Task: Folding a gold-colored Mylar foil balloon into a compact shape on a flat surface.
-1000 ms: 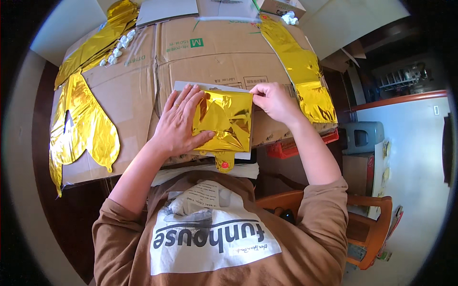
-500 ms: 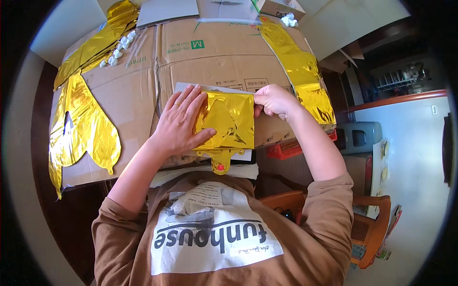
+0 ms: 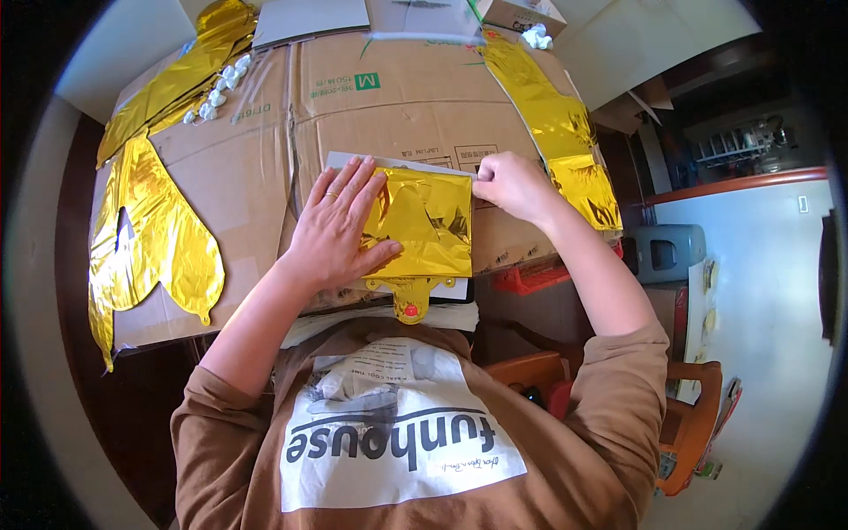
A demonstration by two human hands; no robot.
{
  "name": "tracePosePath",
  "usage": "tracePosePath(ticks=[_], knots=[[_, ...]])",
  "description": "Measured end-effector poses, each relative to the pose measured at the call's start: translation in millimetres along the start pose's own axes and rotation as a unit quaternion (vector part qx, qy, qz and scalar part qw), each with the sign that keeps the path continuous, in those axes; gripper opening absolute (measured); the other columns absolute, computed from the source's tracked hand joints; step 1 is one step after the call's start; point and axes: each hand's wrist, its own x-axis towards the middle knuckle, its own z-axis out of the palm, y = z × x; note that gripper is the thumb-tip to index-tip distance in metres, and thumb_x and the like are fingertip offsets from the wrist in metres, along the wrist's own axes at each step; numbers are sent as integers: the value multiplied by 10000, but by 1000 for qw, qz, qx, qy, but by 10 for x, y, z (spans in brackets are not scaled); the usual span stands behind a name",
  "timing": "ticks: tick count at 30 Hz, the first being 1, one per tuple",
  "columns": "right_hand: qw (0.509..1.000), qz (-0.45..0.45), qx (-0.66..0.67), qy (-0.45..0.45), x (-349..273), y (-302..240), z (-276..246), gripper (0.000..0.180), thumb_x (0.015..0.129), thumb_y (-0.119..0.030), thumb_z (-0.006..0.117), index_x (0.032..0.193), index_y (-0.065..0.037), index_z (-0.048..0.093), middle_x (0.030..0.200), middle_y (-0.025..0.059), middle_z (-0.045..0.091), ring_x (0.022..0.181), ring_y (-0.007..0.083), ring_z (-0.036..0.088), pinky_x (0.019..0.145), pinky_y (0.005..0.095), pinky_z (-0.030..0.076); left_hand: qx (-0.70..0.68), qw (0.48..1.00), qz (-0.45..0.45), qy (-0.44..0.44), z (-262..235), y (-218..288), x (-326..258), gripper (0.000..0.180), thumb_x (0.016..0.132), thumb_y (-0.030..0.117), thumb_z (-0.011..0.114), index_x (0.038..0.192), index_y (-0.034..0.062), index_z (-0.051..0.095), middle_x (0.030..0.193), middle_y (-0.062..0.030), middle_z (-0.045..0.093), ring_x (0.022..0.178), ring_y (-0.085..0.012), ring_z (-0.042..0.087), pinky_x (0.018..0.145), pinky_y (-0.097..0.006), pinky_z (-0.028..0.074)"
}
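Note:
A folded gold foil balloon (image 3: 428, 225) lies on a white sheet (image 3: 353, 162) on top of flattened cardboard (image 3: 389, 97). My left hand (image 3: 334, 225) presses flat on the foil's left part, fingers spread. My right hand (image 3: 512, 184) pinches the foil's upper right corner. The balloon's small valve tab (image 3: 409, 300), with a red dot, hangs over the near edge.
More gold foil balloons lie at the left (image 3: 150, 230) and along the upper right (image 3: 556, 124) of the cardboard. White foam bits (image 3: 212, 93) sit at the upper left. A red basket (image 3: 530, 276) and an orange chair (image 3: 680, 424) are at the right, below table level.
My right hand has shifted slightly right along the foil's top edge, and the fold now lies flatter and squarer. My left hand has kept pressing in place.

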Motion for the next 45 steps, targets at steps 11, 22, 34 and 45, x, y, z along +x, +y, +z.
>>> tracePosePath(ticks=[11, 22, 34, 45], knots=[[960, -259, 26, 105, 14, 184, 73, 95, 881, -66, 682, 960, -17, 664, 930, 109, 651, 841, 288, 656, 752, 383, 516, 14, 1000, 0, -1, 2, 0, 3, 893, 929, 629, 561, 1531, 6, 345, 1610, -192, 334, 1530, -340, 241, 1246, -497, 145], [910, -331, -69, 238, 10, 195, 262, 50, 821, -85, 695, 831, -101, 648, 830, 47, 620, 764, 270, 627, 733, 384, 477, 11, 1000, -3, -4, 3, 4, 9, 892, 930, 637, 547, 1529, 4, 352, 1610, -198, 332, 1531, -341, 239, 1248, -495, 141], [936, -253, 7, 246, -53, 102, 398, 44, 817, -77, 665, 802, -100, 630, 744, 54, 588, 751, 279, 623, 714, 407, 449, -12, 1000, -3, 4, -3, -36, 18, 881, 934, 632, 518, 1516, -10, 360, 1592, -195, 361, 1520, -336, 260, 1248, -484, 149], [885, -337, -115, 300, -121, 77, 260, 149, 793, -109, 738, 880, -122, 619, 855, 11, 598, 816, 213, 627, 757, 379, 432, 7, 1000, -4, 4, 2, -12, 24, 880, 903, 591, 592, 1513, -6, 379, 1603, -171, 357, 1520, -318, 270, 1247, -484, 161]])
